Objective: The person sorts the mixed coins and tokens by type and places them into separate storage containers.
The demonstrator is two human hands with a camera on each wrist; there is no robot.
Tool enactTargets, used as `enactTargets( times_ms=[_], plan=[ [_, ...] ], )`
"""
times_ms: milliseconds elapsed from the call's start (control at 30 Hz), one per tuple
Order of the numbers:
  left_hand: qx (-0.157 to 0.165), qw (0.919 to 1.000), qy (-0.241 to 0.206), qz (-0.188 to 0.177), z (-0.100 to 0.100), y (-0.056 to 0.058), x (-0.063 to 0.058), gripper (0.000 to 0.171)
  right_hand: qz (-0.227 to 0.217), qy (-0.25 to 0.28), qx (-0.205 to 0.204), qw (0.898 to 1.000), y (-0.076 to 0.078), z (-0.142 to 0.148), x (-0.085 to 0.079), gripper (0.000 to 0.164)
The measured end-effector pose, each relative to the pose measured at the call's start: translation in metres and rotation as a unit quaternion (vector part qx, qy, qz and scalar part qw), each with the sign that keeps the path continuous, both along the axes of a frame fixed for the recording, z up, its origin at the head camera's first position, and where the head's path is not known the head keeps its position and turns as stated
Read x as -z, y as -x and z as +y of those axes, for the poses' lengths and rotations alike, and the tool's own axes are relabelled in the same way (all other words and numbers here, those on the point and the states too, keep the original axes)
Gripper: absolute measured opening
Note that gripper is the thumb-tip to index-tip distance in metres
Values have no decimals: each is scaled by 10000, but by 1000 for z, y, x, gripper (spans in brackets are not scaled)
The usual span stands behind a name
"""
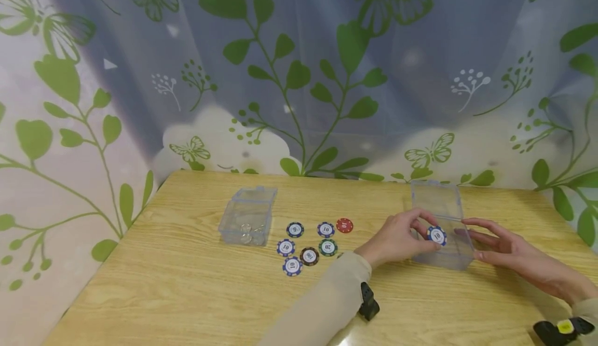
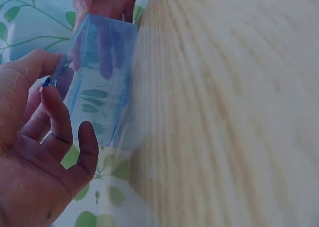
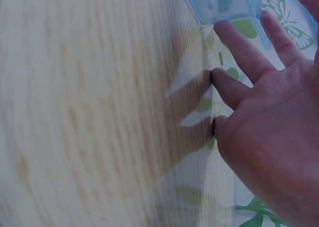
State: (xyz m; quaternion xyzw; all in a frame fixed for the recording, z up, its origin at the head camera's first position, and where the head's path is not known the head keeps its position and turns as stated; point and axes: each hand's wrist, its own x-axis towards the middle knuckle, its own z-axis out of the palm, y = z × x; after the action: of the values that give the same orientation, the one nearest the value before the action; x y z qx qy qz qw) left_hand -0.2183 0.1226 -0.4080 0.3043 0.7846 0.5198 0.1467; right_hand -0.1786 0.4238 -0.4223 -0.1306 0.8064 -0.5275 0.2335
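In the head view my left hand (image 1: 399, 237) pinches a blue-and-white poker chip (image 1: 436, 236) marked 10 between thumb and fingers. The chip is over the clear plastic box (image 1: 444, 260) on the right, whose lid (image 1: 436, 201) stands raised at the back. Only a sliver of the chip's blue edge (image 2: 46, 82) shows in the left wrist view. My right hand (image 1: 511, 247) is at this box's right side, its fingers spread and fairly straight, fingertips right at the wall. From the right wrist, the box (image 3: 219, 5) appears at the top, beyond the fingertips.
Several poker chips lie loose mid-table, among them a red one (image 1: 344, 225), a green one (image 1: 328, 247) and a black one (image 1: 309, 256). Left of them a second clear box (image 1: 233, 236), lid raised, holds round silvery pieces (image 1: 246, 228). A patterned curtain (image 1: 299, 76) hangs behind the table.
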Motion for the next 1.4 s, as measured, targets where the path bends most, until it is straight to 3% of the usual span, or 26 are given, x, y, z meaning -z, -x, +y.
enactTargets(
  times_ms=[300,733,967,1167,1400],
  plan=[
    [321,9995,-29,33,-3,3,2,27,-19,17,3,10000,1,0,0,69],
    [337,9984,45,446,-10,5,3,28,-73,-191,86,9998,3,1,1,70],
    [355,9981,-49,491,-42,6,-5,26,-169,-407,240,9987,4,1,2,70],
    [465,9950,520,711,-78,11,-11,25,-56,-221,171,9996,3,2,4,70],
    [667,9894,981,833,-111,16,-8,26,-62,-196,170,9996,4,1,3,70]
  ],
)
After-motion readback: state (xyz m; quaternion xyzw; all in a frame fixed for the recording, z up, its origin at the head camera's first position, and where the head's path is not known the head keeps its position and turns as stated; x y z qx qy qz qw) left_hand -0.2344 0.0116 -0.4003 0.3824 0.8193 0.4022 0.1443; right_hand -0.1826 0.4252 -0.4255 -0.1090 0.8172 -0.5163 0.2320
